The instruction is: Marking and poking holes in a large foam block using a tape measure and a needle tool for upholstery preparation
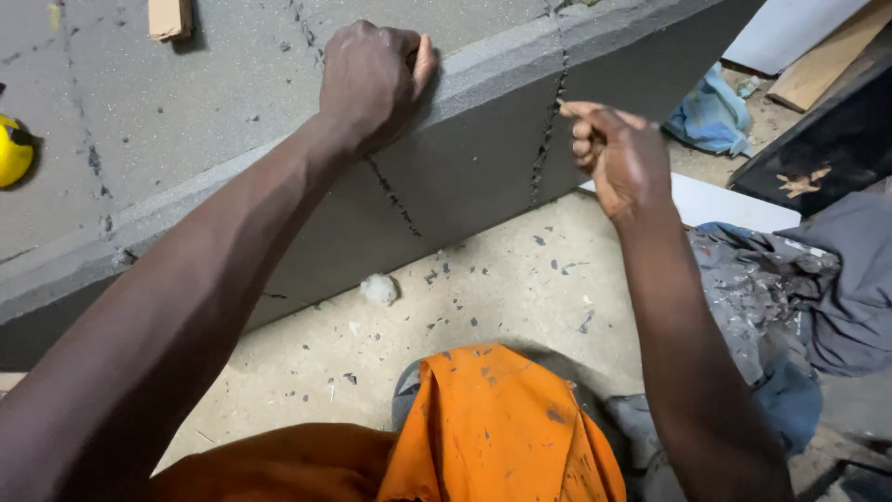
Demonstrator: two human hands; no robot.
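Hands working at grey foam panel edge
Left hand (372, 79) is gripping the top edge of the grey foam panel (465, 158) lying across the far floor; right hand (618, 153), clenched, is pinching at its dark seam (550, 121)

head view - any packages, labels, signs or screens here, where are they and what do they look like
None can be made out: no package, label, sign or screen shows.
Grey foam slab: across the frame, seamed with dark cracks; the left hand presses its top edge, and the right hand pinches at a crack.
Yellow round object: left edge, cut off.
Blue cloth: upper right, crumpled.
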